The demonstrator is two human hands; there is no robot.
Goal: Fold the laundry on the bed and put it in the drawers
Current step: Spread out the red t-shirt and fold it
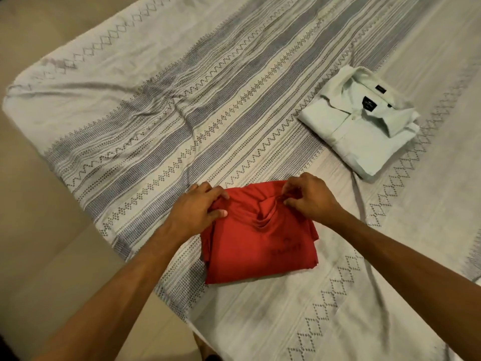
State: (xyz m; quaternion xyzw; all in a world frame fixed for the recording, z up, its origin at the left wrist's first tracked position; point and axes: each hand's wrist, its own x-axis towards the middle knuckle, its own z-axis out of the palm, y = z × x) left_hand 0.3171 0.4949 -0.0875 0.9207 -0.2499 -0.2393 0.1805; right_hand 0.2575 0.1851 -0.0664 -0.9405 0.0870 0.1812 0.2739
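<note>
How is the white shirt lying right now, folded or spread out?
Folded. The white shirt lies as a compact rectangle on the bedspread, collar and placket facing up, no sleeves showing.

Both hands' grip (pixel 197 207) (pixel 309 196) on folded red shirt (pixel 257 251), white shirt (pixel 361 123) beyond.

Home bedroom, patterned bedspread (pixel 234 105), folded laundry (pixel 361 123)

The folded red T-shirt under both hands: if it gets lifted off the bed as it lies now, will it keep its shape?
Probably not unsupported. The red T-shirt looks like soft knit: its collar bunches where the right hand pinches it, so it would likely sag. Layered edges show beside the left hand, so the folds may slip apart. It is likely light.
</note>
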